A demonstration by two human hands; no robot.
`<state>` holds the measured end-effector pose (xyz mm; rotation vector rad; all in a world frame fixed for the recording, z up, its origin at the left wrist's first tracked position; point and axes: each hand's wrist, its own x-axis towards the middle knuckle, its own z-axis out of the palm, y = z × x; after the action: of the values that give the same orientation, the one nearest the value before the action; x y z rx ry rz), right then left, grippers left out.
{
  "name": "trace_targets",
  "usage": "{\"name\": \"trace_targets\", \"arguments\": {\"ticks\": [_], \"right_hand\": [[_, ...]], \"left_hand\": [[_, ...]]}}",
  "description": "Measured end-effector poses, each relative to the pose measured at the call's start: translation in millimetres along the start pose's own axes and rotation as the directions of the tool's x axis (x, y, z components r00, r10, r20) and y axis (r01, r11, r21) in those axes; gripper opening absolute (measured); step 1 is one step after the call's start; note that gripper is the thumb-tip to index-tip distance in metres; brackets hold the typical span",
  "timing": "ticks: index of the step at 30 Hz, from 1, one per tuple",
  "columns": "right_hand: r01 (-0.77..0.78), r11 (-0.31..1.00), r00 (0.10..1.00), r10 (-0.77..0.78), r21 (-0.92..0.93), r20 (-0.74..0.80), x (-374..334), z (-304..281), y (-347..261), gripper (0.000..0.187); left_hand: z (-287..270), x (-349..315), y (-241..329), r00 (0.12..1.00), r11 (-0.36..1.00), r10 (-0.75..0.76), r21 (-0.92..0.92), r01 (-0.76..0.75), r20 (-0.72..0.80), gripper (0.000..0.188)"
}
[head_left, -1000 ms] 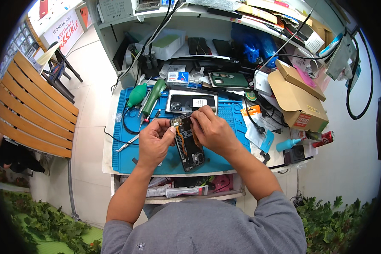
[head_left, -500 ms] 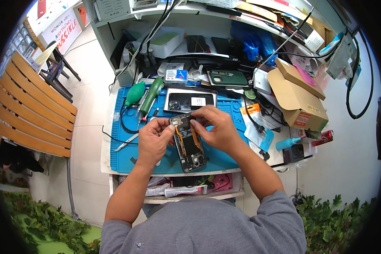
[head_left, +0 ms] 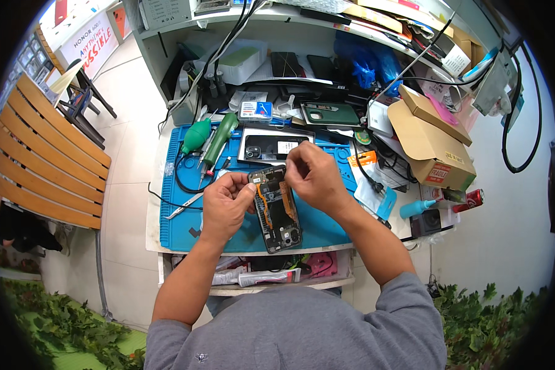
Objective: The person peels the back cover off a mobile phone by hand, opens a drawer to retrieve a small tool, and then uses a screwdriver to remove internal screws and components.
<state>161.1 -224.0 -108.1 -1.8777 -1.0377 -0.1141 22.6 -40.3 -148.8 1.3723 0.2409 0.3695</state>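
Observation:
An opened smartphone [head_left: 279, 217] lies tilted above the blue repair mat [head_left: 324, 231], its inside facing up with orange flex cables and a dark battery area showing. My left hand [head_left: 226, 198] grips its upper left edge, thumb on top. At the phone's upper right corner is my right hand [head_left: 315, 177], fingers pinched together; whatever they hold, if anything, is hidden. Just beyond, a black phone with a white label [head_left: 287, 147] rests in an open tray. Left of it lie a green electric screwdriver [head_left: 221, 139], a green air blower [head_left: 197, 135] and tweezers [head_left: 184, 206].
Brown cardboard boxes [head_left: 430, 145], a light blue bottle [head_left: 417, 208] and a red can [head_left: 469, 200] crowd the right side. A green phone case [head_left: 330, 114] lies at the back. Below the bench edge an open drawer [head_left: 262, 277] holds tubes. A slatted wooden chair [head_left: 46, 160] stands left.
My right hand has lifted off the phone's upper part and moved slightly up and right, fingers still pinched. The left hand keeps its hold on the phone.

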Motion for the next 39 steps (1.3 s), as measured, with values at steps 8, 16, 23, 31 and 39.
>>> {"name": "trace_targets", "arguments": {"ticks": [8, 16, 23, 31, 39], "right_hand": [[-0.419, 0.673, 0.902, 0.387, 0.61, 0.192, -10, -15, 18, 0.016], [-0.457, 0.53, 0.864, 0.454, 0.714, 0.217, -36, -36, 19, 0.022], [-0.453, 0.442, 0.837, 0.509, 0.774, 0.199, -53, -33, 36, 0.024], [-0.585, 0.604, 0.785, 0.588, 0.541, 0.194, -73, -54, 42, 0.021], [-0.291, 0.939, 0.953, 0.267, -0.185, -0.142, -69, -75, 21, 0.026]], "left_hand": [[-4, 1, 4, 1.0, 0.997, -0.019, -0.072, 0.019, 0.006, 0.016], [-4, 4, 5, 0.995, 0.991, -0.102, -0.089, 0.103, 0.02, 0.018], [-10, 7, -1, 0.993, 0.984, -0.119, -0.131, 0.121, 0.021, 0.018], [-6, 7, 2, 0.98, 0.966, -0.199, -0.165, 0.199, 0.016, 0.02], [-5, 5, 0, 0.97, 0.955, -0.237, -0.172, 0.244, 0.058, 0.02]]}}
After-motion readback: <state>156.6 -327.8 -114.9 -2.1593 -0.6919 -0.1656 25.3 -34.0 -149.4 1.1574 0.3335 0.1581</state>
